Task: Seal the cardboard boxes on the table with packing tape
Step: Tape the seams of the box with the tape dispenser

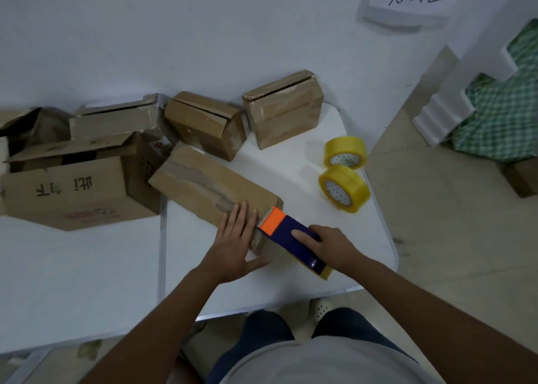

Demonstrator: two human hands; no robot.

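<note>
From the head view, I take the long box (215,185) at the middle of the table (87,281) as my landmark. My left hand (235,238) lies flat on its near end, fingers straight and pressing the top, thumb down the near face. My right hand (329,245) is wrapped round the blue tape dispenser (294,238), index finger laid along its top; its orange nose touches the near right corner of the long box, just beside my left fingertips.

The risks I see from here:
- The cutter edge sits close to my left fingers; a push forward could catch them.
- The box top is already torn and patched, so fresh tape may grip loose paper rather than card.
- If my left hand lifts, I judge the box will slide away from the dispenser.
- I cannot see the tape end, so it may not have stuck yet.

Beyond the long box stand three smaller boxes (282,110) with gaping flaps, to its left a large open carton (72,191), to its right two yellow tape rolls (345,169).
</note>
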